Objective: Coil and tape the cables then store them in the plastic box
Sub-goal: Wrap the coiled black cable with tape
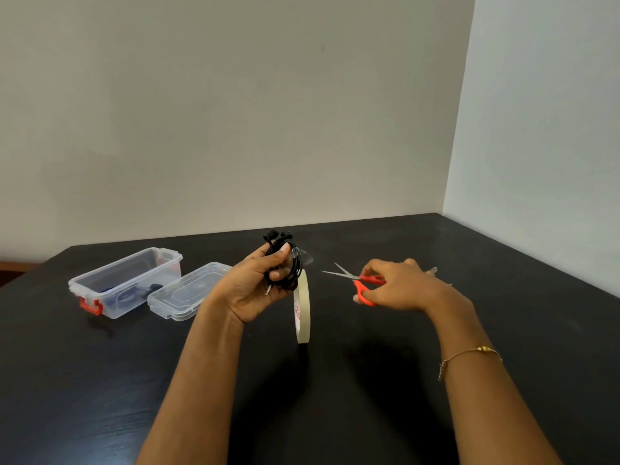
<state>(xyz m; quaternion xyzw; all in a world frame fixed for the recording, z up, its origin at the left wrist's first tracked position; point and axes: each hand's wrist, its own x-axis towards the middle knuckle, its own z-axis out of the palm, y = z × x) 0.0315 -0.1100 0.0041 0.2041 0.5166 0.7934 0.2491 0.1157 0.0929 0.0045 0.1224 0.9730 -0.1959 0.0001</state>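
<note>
A black worktop point(436, 380) fills a corner between two pale plain walls point(235, 112). Near its far left edge stands the clear plastic box point(125, 283) with a red latch, its lid point(186, 292) lying just beside it; dark things inside are hard to make out. The left hand point(256, 285) is clenched around the coiled black cable point(285, 263), with a tape roll point(302, 308) hanging below it. The right hand point(399, 285) grasps red-handled scissors point(360, 283), blades parted; it hides something on the worktop behind.
</note>
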